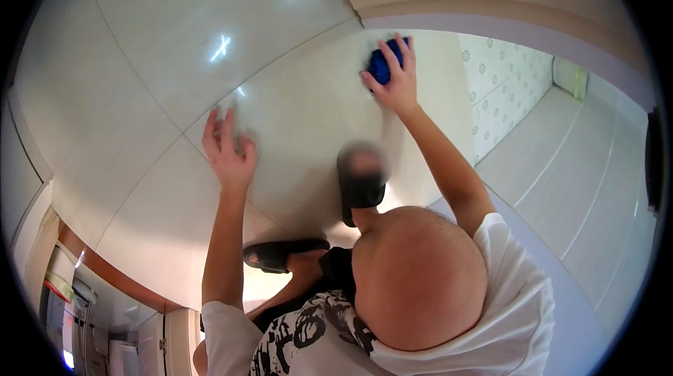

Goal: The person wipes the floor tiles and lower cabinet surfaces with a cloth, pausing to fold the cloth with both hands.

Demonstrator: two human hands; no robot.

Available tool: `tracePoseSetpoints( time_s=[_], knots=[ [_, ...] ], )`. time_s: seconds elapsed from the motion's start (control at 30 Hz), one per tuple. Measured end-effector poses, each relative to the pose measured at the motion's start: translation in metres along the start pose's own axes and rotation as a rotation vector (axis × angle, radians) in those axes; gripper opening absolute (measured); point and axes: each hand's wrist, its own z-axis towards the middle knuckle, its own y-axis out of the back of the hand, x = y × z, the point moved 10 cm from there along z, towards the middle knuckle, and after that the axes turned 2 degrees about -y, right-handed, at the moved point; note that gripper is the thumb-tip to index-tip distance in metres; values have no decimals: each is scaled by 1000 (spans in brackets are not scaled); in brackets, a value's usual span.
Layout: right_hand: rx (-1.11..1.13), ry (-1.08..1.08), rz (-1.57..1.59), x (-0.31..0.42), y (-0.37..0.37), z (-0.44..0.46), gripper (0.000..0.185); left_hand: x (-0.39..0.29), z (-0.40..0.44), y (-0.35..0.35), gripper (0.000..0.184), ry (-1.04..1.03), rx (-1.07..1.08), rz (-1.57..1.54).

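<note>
A dark blue cloth (381, 66), bunched up, lies on the pale tiled floor (301, 88) near the doorway corner. Over it is my right hand (396, 81), its fingers curved round the cloth and pressing it to the floor. Farther left, my left hand (229, 151) hovers above or rests on the tiles with its fingers apart, holding nothing; whether it touches the floor is unclear. My bent knee (420, 278) fills the lower middle.
Black slippers are on my feet, one (361, 183) below my right hand and one (280, 254) lower left. A wall edge (491, 11) curves across the upper right. Beyond the doorway are patterned wall tiles (498, 74) and a grey floor (575, 165).
</note>
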Motion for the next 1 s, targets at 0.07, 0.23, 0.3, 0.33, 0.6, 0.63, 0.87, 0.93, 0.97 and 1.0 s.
tracePoseSetpoints(
  time_s=[0.07, 0.23, 0.3, 0.33, 0.6, 0.63, 0.87, 0.93, 0.97, 1.0],
  knots=[
    [54, 119, 64, 25, -12, 19, 60, 1, 1, 1, 59, 9, -1, -13],
    [134, 351, 146, 77, -35, 2, 48, 5, 2, 8, 59, 36, -10, -30],
    [151, 462, 165, 98, -44, -15, 48, 6, 1, 13, 60, 32, -23, -42],
    [176, 512, 166, 109, -49, -25, 49, 7, 1, 14, 60, 22, -30, -41],
    [410, 624, 385, 192, -54, -80, 46, -2, 1, 27, 58, 19, -35, -67],
    [470, 493, 460, 192, -53, -71, 44, -5, 4, 30, 58, 11, -21, -86],
    [991, -1154, 1564, 187, -92, -67, 34, -7, 25, 69, 57, 53, 57, -214],
    [1032, -1264, 1857, 212, -84, -52, 34, -10, 31, 84, 56, 49, 114, -249],
    [1053, -1177, 1837, 219, -74, -41, 35, -15, 33, 95, 56, 22, 156, -256],
    [1067, -1099, 1815, 232, -55, -25, 42, -22, 33, 107, 56, -3, 204, -266]
  ],
)
